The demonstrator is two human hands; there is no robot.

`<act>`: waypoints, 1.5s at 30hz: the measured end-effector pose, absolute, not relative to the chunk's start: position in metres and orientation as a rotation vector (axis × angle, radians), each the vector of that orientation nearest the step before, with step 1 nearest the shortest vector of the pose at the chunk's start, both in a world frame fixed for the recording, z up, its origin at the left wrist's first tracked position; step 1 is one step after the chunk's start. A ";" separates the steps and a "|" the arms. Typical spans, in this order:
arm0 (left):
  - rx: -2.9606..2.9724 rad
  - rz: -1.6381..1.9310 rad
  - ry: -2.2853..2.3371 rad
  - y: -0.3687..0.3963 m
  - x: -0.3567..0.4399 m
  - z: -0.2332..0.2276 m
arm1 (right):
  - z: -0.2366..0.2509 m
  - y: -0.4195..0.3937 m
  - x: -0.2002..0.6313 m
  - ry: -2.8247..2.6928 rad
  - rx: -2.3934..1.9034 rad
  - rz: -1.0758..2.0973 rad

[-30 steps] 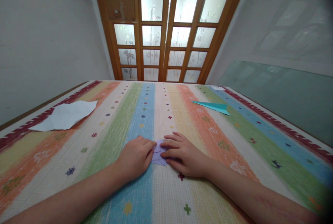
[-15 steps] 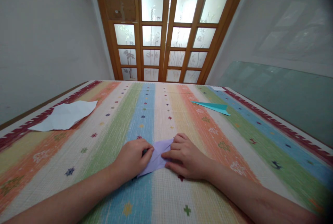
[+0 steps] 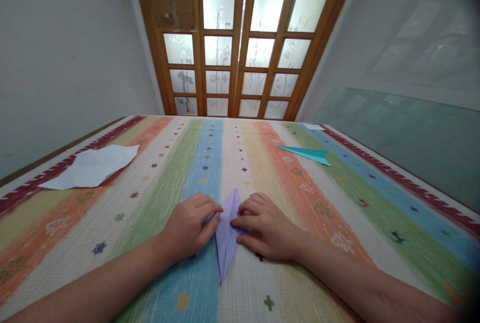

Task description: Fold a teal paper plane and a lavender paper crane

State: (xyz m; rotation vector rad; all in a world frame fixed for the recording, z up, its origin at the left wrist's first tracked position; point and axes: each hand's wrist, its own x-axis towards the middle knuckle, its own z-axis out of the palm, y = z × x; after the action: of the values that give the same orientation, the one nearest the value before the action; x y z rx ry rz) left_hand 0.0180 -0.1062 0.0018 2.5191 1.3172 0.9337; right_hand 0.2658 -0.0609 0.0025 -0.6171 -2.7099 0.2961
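A folded sheet of purple paper [image 3: 226, 250] lies between my hands on the striped tablecloth. It has a long, narrow diamond shape, one tip pointing away from me and the other towards me. My left hand [image 3: 195, 220] pinches its left edge between thumb and fingertips. From the other side, my right hand [image 3: 262, 225] has its fingertips on the paper's right edge, with the fingers curled and slightly apart. Part of the right edge is hidden under those fingers.
A teal paper plane [image 3: 307, 154] lies farther back on the right. Toward the left edge rests a creased white sheet of paper [image 3: 92, 167]. The striped tablecloth [image 3: 161, 213] covers the table. Beyond it stand wooden doors with glass panes [image 3: 243, 70].
The purple paper has turned from lying slantwise to pointing away from me, and it looks narrower, with both tips showing. My hands have hardly shifted.
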 end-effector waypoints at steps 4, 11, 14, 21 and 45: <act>2.529 0.862 1.427 -0.096 0.013 -0.007 | 0.000 -0.060 0.266 -2.715 -0.644 0.279; 2.589 0.759 1.282 -0.090 0.011 -0.017 | -0.009 -0.054 0.267 -2.659 -0.607 0.215; 2.670 0.714 1.210 -0.089 0.011 -0.017 | -0.012 -0.049 0.269 -2.638 -0.662 0.181; 2.749 0.683 1.184 -0.086 0.009 -0.017 | -0.004 -0.056 0.265 -2.652 -0.699 0.240; 2.763 0.566 0.985 -0.094 0.011 -0.005 | 0.014 -0.059 0.270 -2.854 -0.819 0.539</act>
State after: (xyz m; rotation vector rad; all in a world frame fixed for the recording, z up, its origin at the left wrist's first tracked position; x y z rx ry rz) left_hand 0.0110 -0.0944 -0.0050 2.7632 0.9847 0.5662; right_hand 0.2703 -0.0591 0.0136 -0.8189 -2.8539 0.5389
